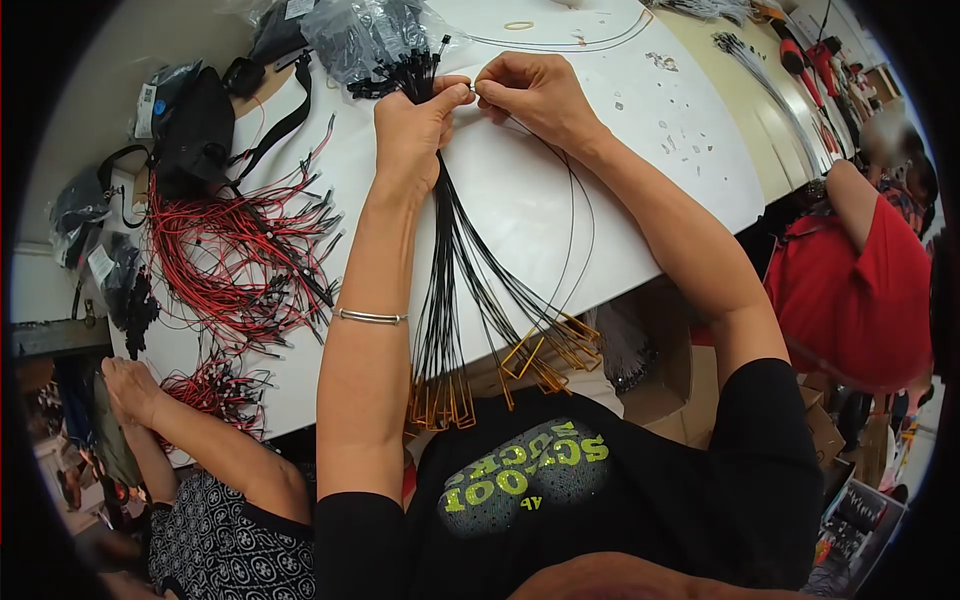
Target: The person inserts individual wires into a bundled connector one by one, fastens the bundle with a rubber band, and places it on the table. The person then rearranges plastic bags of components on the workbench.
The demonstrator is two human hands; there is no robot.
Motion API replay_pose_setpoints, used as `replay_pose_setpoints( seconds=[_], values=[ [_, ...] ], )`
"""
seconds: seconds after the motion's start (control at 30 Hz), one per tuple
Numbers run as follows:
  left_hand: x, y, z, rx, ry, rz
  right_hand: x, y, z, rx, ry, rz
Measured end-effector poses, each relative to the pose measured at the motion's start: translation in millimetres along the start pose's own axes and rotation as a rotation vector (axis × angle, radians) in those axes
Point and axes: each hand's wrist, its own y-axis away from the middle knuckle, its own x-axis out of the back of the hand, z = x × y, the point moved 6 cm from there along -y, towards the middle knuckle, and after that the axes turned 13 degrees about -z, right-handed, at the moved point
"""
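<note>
Two arms (365, 400) reach over table (500, 230), right elbow bent. Left hand (413, 130) grips black wires (446, 220), low ends past table edge. Right hand (545, 100), close by, pinches tiny bit (473, 88) beside left thumb.

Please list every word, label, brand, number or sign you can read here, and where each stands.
"SCHOOL SUCKS": likely reading of the upside-down, creased lettering on the black shirt.
Small mark beside that lettering: too unclear to read.
White bag labels at left: too small to read.
</note>
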Motion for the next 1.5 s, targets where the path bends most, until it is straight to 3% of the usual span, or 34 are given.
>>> replay_pose_setpoints(
  seconds=[0.33,0.87,1.0,1.03,1.17,1.33,1.4,1.43,1.5],
  values=[
    [3,-1,1,-0.075,0.052,0.038,3,-1,-8,-0.137,-0.068,0.006],
    [2,2,4,-0.045,-0.019,0.057,2,-6,-4,-0.140,-0.063,-0.047],
    [0,0,7,-0.028,0.059,0.039,14,-7,-22,0.132,0.595,0.003],
    [-7,-2,7,-0.033,0.067,0.013,20,-7,-27,0.125,0.617,0.019],
    [-30,-1,0,0.028,0.118,-0.150,28,-7,-12,-0.164,-0.386,0.116],
    [-26,-3,-17,0.262,0.448,-0.309,33,-12,-18,-0.042,-0.362,0.045],
    [-22,-3,-12,0.248,0.469,-0.367,70,-20,-2,-0.031,-0.005,0.094],
    [-21,-2,-8,0.232,0.488,-0.418,88,-18,12,-0.034,-0.004,0.096],
    [-20,0,-1,0.195,0.529,-0.514,118,-2,18,-0.045,0.907,0.142]
  ],
)
